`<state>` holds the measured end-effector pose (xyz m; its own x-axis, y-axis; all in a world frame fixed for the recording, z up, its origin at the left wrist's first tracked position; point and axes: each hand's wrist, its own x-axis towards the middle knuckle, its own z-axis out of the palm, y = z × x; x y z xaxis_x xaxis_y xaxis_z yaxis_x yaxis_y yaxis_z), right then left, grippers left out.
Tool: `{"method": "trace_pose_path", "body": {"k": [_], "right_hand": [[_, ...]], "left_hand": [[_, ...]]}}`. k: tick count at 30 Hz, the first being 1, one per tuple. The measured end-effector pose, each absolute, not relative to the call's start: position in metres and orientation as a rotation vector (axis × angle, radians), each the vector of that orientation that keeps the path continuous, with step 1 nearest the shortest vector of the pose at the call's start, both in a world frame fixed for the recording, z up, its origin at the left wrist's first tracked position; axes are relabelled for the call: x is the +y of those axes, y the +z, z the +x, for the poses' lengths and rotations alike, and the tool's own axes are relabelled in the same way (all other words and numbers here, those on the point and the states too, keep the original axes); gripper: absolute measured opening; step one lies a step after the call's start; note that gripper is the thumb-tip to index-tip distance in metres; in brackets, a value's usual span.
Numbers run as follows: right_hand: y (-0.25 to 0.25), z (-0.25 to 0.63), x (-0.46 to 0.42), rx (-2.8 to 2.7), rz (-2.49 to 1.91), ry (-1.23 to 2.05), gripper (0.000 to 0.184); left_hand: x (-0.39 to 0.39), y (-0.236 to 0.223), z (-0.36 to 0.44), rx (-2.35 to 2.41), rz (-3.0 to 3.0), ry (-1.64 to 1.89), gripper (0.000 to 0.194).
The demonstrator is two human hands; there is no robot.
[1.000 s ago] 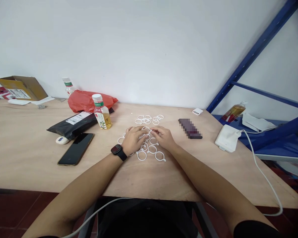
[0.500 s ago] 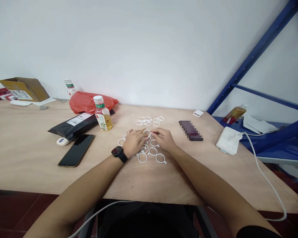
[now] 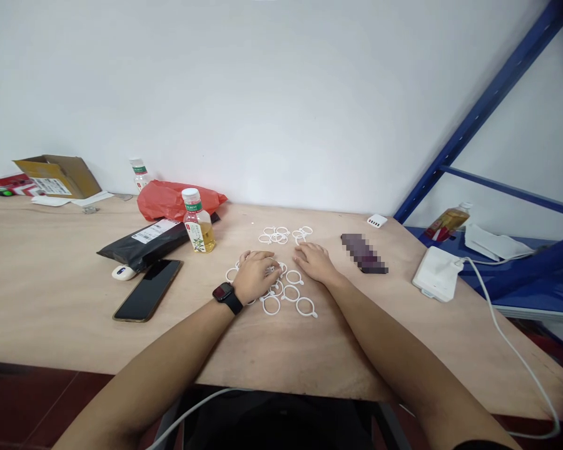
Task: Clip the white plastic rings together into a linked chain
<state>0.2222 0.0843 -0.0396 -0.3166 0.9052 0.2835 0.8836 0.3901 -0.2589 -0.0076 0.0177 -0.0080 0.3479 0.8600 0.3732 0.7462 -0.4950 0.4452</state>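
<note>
Both hands have come apart since a second ago: the fingertips that met over one ring near the frame's centre now sit separately, and the whole scene has slid slightly down in the frame as the head tipped.

Now the left hand (image 3: 258, 275) lies palm down, fingers loosely spread, on the near cluster of white plastic rings (image 3: 288, 294) just below the middle of the frame; whether a ring is pinched under it I cannot tell. Just right of it, the right hand (image 3: 315, 262) also rests flat and relaxed on the table (image 3: 51, 281), fingers pointing up-frame toward the far cluster of rings (image 3: 281, 235), which lies a short way beyond its fingertips. That hand is the nearer of the two to the far cluster; the near rings lie under and between both hands, spreading toward the lower right. Both forearms run in from the bottom corners, converging at centre, with a watch (image 3: 224, 293) on the left wrist.

At left of centre stand a small bottle (image 3: 197, 222), a dark phone (image 3: 149, 289) and a black parcel (image 3: 141, 242).
</note>
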Motion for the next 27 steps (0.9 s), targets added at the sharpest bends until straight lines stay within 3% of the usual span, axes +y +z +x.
{"method": "trace_pose_path", "body": {"k": [3,12,16,22,27], "right_hand": [[-0.033,0.22,0.078,-2.228,-1.494,0.059,0.017],[-0.008,0.191,0.04,-2.085,-0.85,-0.06,0.014],[-0.005,0.178,0.027,-2.169,-0.614,-0.125,0.019],[-0.008,0.18,0.029,-2.004,-0.722,-0.083,0.016],[-0.011,0.187,0.031,-1.891,-0.845,0.128,0.025]], "left_hand": [[0.017,-0.007,-0.008,1.454,2.392,0.899,0.021],[0.018,-0.003,-0.008,1.46,2.244,1.011,0.036],[0.022,-0.003,-0.008,1.357,2.149,1.104,0.033],[0.022,-0.003,-0.009,1.344,2.211,1.234,0.024],[0.019,-0.004,-0.008,1.163,2.318,1.316,0.018]]}}
